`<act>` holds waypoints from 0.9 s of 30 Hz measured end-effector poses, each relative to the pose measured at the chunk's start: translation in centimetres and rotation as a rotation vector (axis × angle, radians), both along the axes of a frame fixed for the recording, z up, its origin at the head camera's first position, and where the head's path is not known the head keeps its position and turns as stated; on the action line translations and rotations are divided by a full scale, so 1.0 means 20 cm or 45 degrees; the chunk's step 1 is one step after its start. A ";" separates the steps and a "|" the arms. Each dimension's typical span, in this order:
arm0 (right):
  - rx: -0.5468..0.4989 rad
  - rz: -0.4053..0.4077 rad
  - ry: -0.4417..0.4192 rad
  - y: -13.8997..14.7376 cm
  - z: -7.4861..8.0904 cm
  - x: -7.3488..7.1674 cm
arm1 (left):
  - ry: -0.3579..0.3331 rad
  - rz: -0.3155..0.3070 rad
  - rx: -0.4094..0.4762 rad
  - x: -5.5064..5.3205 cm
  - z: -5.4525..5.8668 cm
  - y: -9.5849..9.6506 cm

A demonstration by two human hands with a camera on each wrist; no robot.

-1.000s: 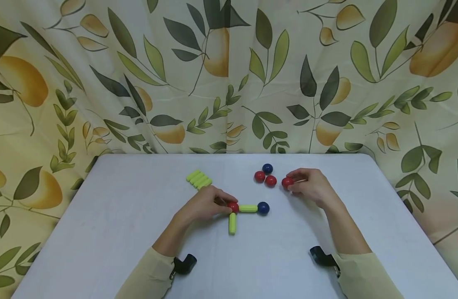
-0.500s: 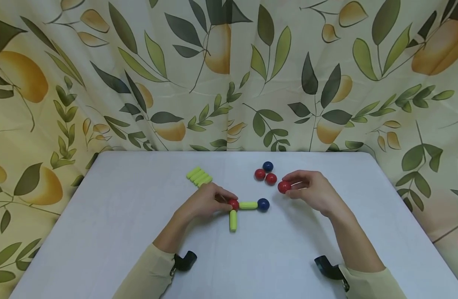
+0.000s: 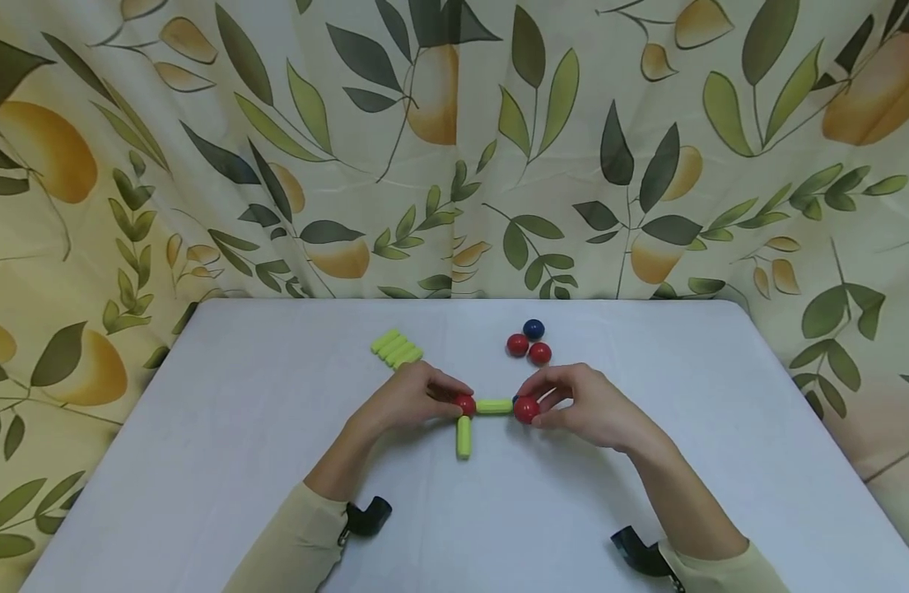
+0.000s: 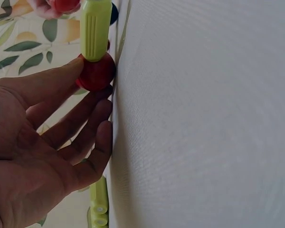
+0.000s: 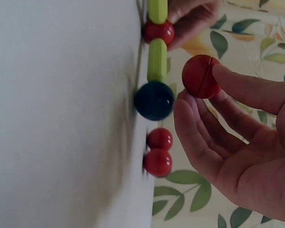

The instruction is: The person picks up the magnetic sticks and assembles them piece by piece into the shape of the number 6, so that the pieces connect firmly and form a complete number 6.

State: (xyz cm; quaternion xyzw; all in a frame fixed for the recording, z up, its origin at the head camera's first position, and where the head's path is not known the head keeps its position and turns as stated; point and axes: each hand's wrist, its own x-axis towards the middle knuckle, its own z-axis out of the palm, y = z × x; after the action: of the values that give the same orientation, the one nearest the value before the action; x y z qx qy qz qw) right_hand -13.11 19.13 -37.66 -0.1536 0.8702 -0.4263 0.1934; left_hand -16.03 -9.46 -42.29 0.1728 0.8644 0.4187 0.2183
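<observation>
My left hand [image 3: 413, 400] pinches a red ball [image 4: 96, 72] between thumb and fingers, low at the tabletop. From that ball one green stick [image 3: 495, 407] runs right to a blue ball [image 5: 154, 100], and a second green stick [image 3: 464, 438] points toward the near edge. My right hand [image 3: 579, 403] holds another red ball [image 5: 200, 76] by thumb and fingertips. In the right wrist view this ball is raised off the table, beside the blue ball; in the head view it covers most of the blue one.
Behind the right hand, two red balls [image 3: 529, 349] and a blue ball [image 3: 533, 329] sit grouped on the white table [image 3: 277, 461]. Several green sticks [image 3: 397, 348] lie side by side beyond the left hand. A leaf-patterned curtain [image 3: 395, 165] hangs behind the table.
My right hand has carried its red ball left and nearer, from beside the loose balls to over the blue ball. The left hand keeps its hold in place.
</observation>
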 end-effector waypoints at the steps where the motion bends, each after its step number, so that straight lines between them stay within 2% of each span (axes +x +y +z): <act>1: 0.006 0.021 -0.002 -0.01 -0.01 0.00 | 0.001 -0.002 0.001 0.00 0.00 0.00; 10: 0.031 0.188 -0.039 -0.12 -0.07 0.05 | 0.014 -0.005 0.027 0.00 0.00 0.00; 21: 0.088 0.244 -0.038 -0.19 -0.10 0.11 | 0.008 0.015 0.011 0.01 0.00 0.01; 27: 0.072 0.281 -0.033 -0.23 -0.11 0.13 | -0.011 0.025 0.008 0.01 0.01 0.01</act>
State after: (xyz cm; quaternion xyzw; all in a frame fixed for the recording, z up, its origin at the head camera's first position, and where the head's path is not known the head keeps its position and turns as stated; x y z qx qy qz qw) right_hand -10.46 14.52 -39.91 -0.2374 0.8571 -0.3797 0.2548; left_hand -15.93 -9.26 -42.17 0.1631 0.8638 0.4244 0.2173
